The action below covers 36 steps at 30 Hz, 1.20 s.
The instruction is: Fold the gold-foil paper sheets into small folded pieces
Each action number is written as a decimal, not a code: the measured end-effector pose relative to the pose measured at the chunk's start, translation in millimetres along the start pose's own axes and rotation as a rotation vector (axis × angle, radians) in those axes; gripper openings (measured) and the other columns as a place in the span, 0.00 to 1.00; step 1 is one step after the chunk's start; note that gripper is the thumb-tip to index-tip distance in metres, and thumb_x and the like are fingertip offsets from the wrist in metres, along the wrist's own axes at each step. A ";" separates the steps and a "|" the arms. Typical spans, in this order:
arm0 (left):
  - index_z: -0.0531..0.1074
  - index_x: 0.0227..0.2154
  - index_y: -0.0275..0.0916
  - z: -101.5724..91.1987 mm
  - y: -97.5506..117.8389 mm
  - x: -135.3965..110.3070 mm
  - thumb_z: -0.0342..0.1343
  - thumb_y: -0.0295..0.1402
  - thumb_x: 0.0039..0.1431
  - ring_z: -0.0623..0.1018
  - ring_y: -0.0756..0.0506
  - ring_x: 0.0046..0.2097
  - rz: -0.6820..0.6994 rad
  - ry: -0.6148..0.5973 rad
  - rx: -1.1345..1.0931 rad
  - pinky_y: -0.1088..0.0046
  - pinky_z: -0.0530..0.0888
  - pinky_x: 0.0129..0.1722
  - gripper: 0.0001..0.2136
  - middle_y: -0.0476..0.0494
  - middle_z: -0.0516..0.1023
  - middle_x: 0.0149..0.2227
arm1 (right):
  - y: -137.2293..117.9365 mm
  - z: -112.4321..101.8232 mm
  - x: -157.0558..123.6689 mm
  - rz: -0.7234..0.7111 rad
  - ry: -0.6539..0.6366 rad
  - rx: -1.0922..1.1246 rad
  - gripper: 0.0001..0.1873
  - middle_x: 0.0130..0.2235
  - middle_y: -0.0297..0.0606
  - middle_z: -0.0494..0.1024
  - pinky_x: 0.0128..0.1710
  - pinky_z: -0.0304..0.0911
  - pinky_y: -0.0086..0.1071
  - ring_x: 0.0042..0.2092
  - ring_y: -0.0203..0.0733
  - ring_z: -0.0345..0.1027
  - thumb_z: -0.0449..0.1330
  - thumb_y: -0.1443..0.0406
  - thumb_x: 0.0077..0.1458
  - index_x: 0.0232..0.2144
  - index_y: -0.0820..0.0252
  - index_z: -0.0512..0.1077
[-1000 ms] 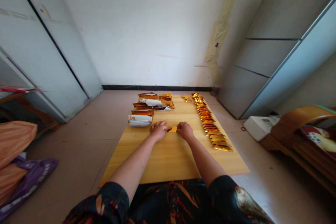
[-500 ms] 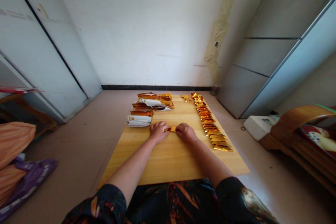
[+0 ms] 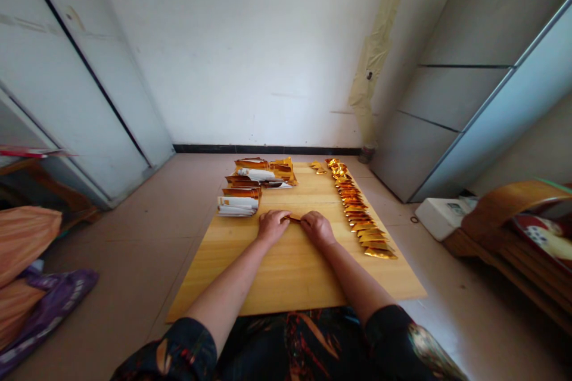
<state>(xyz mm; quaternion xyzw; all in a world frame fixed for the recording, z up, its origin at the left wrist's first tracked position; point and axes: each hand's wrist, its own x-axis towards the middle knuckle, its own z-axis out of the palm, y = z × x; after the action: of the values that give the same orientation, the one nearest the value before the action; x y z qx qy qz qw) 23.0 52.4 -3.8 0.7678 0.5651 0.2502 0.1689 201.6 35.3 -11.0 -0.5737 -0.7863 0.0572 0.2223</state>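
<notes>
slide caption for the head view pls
Left hand and right hand hold a narrow orange-brown strip between them at a wooden tabletop, a row of gold packets to the right.

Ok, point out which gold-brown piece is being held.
The narrow strip between the left hand and right hand; the gold row and brown-white stacks lie untouched.

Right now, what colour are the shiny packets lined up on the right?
The packets are gold, best seen in the head view.

Foil packet point(image 3: 295, 218) now narrower, darker
</notes>
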 end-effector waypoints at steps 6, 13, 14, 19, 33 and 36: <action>0.76 0.38 0.42 4.7 0.8 2.3 0.52 0.24 0.53 0.76 0.46 0.46 -0.091 0.051 -0.102 0.70 0.70 0.49 0.12 0.48 0.80 0.42 | -1.7 0.9 -1.5 -0.057 0.035 -0.007 0.11 0.33 0.37 0.74 0.39 0.55 0.26 0.37 0.36 0.65 0.53 0.67 0.59 0.30 0.59 0.75; 0.75 0.36 0.40 9.3 -0.6 -1.1 0.50 0.24 0.51 0.78 0.48 0.40 -0.075 0.107 -0.312 0.73 0.73 0.43 0.12 0.49 0.80 0.38 | -3.5 2.5 -1.1 -0.064 0.054 0.019 0.09 0.33 0.37 0.75 0.39 0.55 0.26 0.37 0.37 0.66 0.54 0.67 0.58 0.31 0.58 0.74; 0.74 0.36 0.40 8.9 -0.1 -2.0 0.50 0.23 0.50 0.78 0.48 0.39 -0.066 0.106 -0.333 0.74 0.73 0.43 0.12 0.49 0.80 0.37 | -3.8 2.1 -1.1 -0.059 0.054 0.028 0.09 0.33 0.37 0.75 0.39 0.55 0.26 0.37 0.36 0.66 0.54 0.67 0.58 0.31 0.58 0.74; 0.74 0.35 0.39 5.2 3.8 -5.5 0.54 0.30 0.50 0.77 0.48 0.36 -0.044 0.087 -0.382 0.73 0.74 0.40 0.09 0.49 0.80 0.35 | -7.6 -2.7 -0.5 -0.023 0.035 0.027 0.10 0.33 0.37 0.75 0.38 0.55 0.26 0.37 0.36 0.66 0.53 0.67 0.59 0.30 0.59 0.74; 0.73 0.40 0.40 11.4 5.3 -3.8 0.50 0.22 0.48 0.77 0.48 0.41 -0.073 0.098 -0.363 0.72 0.73 0.45 0.16 0.48 0.80 0.40 | -11.9 -0.7 -2.2 0.079 0.045 0.000 0.11 0.33 0.37 0.75 0.36 0.52 0.26 0.36 0.36 0.66 0.51 0.66 0.61 0.32 0.60 0.73; 0.72 0.45 0.40 14.5 3.2 -2.2 0.50 0.21 0.48 0.77 0.47 0.44 -0.078 0.102 -0.375 0.72 0.73 0.47 0.20 0.48 0.79 0.44 | -11.7 -1.2 -2.8 0.074 0.048 0.001 0.12 0.33 0.37 0.75 0.36 0.52 0.26 0.35 0.36 0.66 0.51 0.65 0.62 0.32 0.59 0.73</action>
<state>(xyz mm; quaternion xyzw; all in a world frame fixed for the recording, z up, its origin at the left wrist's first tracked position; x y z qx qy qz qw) 33.3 49.7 -14.4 0.6867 0.5458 0.3830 0.2896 192.6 28.6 -6.7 -0.6036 -0.7588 0.0519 0.2394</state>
